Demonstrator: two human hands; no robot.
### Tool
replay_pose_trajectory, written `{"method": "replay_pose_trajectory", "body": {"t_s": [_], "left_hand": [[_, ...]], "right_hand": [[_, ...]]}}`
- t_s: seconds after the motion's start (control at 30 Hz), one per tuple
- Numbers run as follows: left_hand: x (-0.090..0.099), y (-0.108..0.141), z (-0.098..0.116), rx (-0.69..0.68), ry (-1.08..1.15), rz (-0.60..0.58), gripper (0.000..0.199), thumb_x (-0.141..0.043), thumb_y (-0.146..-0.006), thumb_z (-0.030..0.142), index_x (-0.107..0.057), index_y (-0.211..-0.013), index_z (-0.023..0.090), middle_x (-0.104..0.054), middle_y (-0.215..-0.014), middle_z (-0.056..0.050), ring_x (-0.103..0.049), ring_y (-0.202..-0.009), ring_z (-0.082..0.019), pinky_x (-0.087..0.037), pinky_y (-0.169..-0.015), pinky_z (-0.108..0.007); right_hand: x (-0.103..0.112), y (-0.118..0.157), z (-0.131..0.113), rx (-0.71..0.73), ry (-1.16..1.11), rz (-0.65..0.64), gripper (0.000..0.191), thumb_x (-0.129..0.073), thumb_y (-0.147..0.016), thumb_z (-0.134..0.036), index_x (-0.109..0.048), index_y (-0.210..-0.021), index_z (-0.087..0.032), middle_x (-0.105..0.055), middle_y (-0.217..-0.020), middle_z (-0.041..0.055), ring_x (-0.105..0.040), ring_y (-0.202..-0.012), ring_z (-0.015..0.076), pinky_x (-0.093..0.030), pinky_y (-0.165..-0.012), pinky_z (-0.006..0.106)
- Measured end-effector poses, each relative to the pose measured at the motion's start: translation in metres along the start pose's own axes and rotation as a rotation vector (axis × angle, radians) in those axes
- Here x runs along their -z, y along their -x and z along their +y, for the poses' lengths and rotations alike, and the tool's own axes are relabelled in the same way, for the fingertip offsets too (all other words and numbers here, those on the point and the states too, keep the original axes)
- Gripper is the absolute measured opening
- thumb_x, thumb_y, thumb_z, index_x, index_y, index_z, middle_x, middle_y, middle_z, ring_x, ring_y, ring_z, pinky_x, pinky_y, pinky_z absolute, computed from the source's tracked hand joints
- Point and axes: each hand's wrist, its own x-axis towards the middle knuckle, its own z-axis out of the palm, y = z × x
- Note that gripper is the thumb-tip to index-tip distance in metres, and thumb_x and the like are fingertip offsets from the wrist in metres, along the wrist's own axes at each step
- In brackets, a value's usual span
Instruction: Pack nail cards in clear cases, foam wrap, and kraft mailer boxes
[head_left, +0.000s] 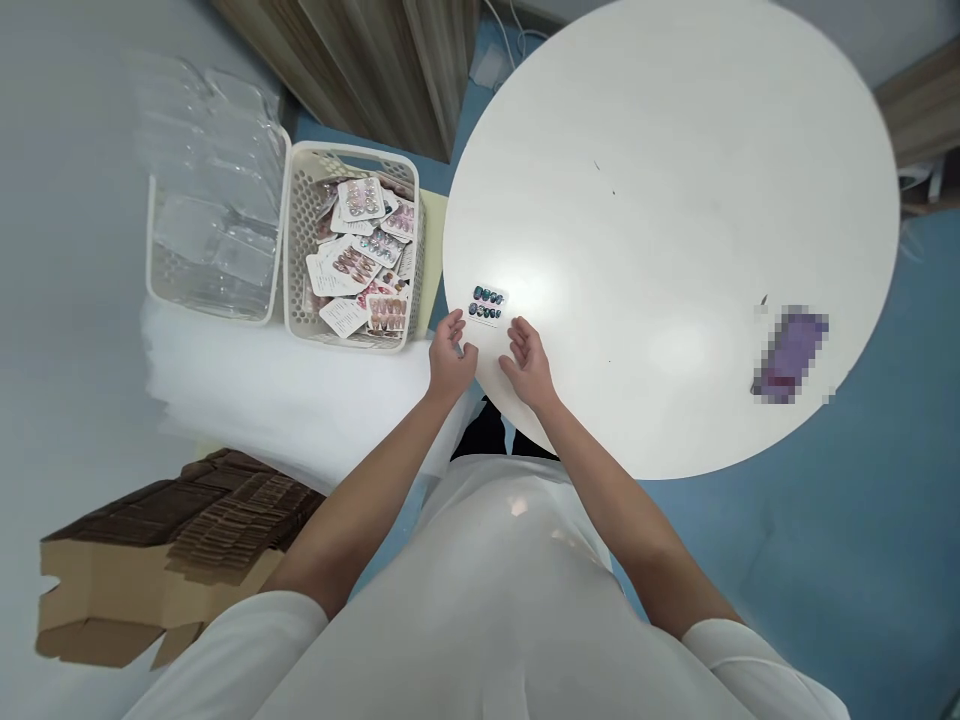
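A small white card (486,306) with two rows of dark teal press-on nails lies on the white round table (675,200), near its left front edge. Just below the card's left corner is my left hand (452,357), fingers curved and apart, holding nothing. My right hand (528,362) rests at the table edge to the lower right of the card, its fingers also apart and nothing in them. Neither hand visibly grips the card.
Left of the table, a white basket (298,215) holds many nail cards. Beside it, another basket (153,255) holds clear plastic cases. White sheeting (277,390) and folded brown cardboard (127,580) lie nearer. A blurred purple object (793,352) lies on the table's right side.
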Motion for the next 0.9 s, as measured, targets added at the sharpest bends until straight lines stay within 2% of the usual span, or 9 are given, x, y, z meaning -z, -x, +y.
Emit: {"method": "replay_pose_trajectory", "body": {"t_s": [0.1, 0.27, 0.4, 0.5, 0.7, 0.8, 0.9], "left_hand": [[0.0, 0.022, 0.002, 0.029, 0.019, 0.025, 0.054, -0.044, -0.07, 0.008, -0.039, -0.122, 0.02, -0.046, -0.124, -0.008, -0.046, -0.114, -0.019, -0.039, -0.097, -0.037], [0.004, 0.072, 0.003, 0.092, -0.025, 0.089, 0.046, -0.044, -0.072, 0.011, -0.043, -0.117, 0.019, -0.051, -0.119, -0.008, -0.048, -0.111, -0.018, -0.04, -0.095, -0.037], [0.01, 0.108, 0.005, 0.136, -0.048, 0.116, 0.04, -0.045, -0.075, 0.016, -0.047, -0.114, 0.017, -0.052, -0.118, -0.009, -0.049, -0.11, -0.018, -0.041, -0.094, -0.037], [0.02, 0.126, 0.009, 0.15, -0.064, 0.119, 0.036, -0.046, -0.076, 0.02, -0.049, -0.113, 0.019, -0.053, -0.118, -0.009, -0.049, -0.11, -0.019, -0.042, -0.092, -0.038], [0.045, 0.149, 0.016, 0.124, -0.121, 0.099, 0.032, -0.047, -0.077, 0.026, -0.053, -0.108, 0.019, -0.056, -0.112, -0.008, -0.052, -0.105, -0.02, -0.045, -0.087, -0.036], [0.062, 0.163, 0.017, 0.1, -0.153, 0.06, 0.032, -0.047, -0.077, 0.029, -0.053, -0.107, 0.02, -0.057, -0.111, -0.008, -0.054, -0.102, -0.021, -0.046, -0.084, -0.036], [0.084, 0.18, 0.015, 0.053, -0.194, 0.014, 0.032, -0.05, -0.076, 0.03, -0.055, -0.106, 0.022, -0.058, -0.109, -0.008, -0.054, -0.101, -0.023, -0.047, -0.081, -0.037]], "right_hand": [[0.012, 0.015, 0.001, -0.044, -0.033, -0.055, 0.068, -0.053, -0.075, -0.033, -0.019, -0.134, -0.028, -0.023, -0.143, 0.0038, -0.027, -0.129, 0.0176, -0.026, -0.105, 0.04], [0.034, 0.042, -0.001, -0.154, 0.0, -0.167, 0.071, -0.056, -0.073, -0.031, -0.022, -0.134, -0.024, -0.021, -0.144, 0.007, -0.024, -0.131, 0.0191, -0.023, -0.106, 0.04], [0.049, 0.06, 0.0, -0.222, 0.09, -0.237, 0.067, -0.057, -0.072, -0.031, -0.027, -0.132, -0.025, -0.028, -0.141, 0.0072, -0.028, -0.129, 0.0215, -0.026, -0.105, 0.043], [0.054, 0.069, -0.002, -0.236, 0.138, -0.266, 0.063, -0.057, -0.071, -0.031, -0.033, -0.129, -0.026, -0.033, -0.139, 0.0066, -0.033, -0.126, 0.0228, -0.03, -0.102, 0.044], [0.046, 0.084, -0.019, -0.206, 0.199, -0.348, 0.056, -0.056, -0.071, -0.031, -0.041, -0.124, -0.023, -0.04, -0.134, 0.0094, -0.046, -0.116, 0.0235, -0.04, -0.094, 0.041], [0.035, 0.089, -0.024, -0.165, 0.256, -0.414, 0.052, -0.056, -0.071, -0.032, -0.045, -0.121, -0.023, -0.045, -0.129, 0.0098, -0.054, -0.106, 0.0213, -0.042, -0.09, 0.038], [0.019, 0.089, -0.021, -0.1, 0.332, -0.443, 0.047, -0.056, -0.071, -0.031, -0.049, -0.116, -0.021, -0.052, -0.12, 0.0092, -0.054, -0.105, 0.0209, -0.042, -0.09, 0.037]]}}
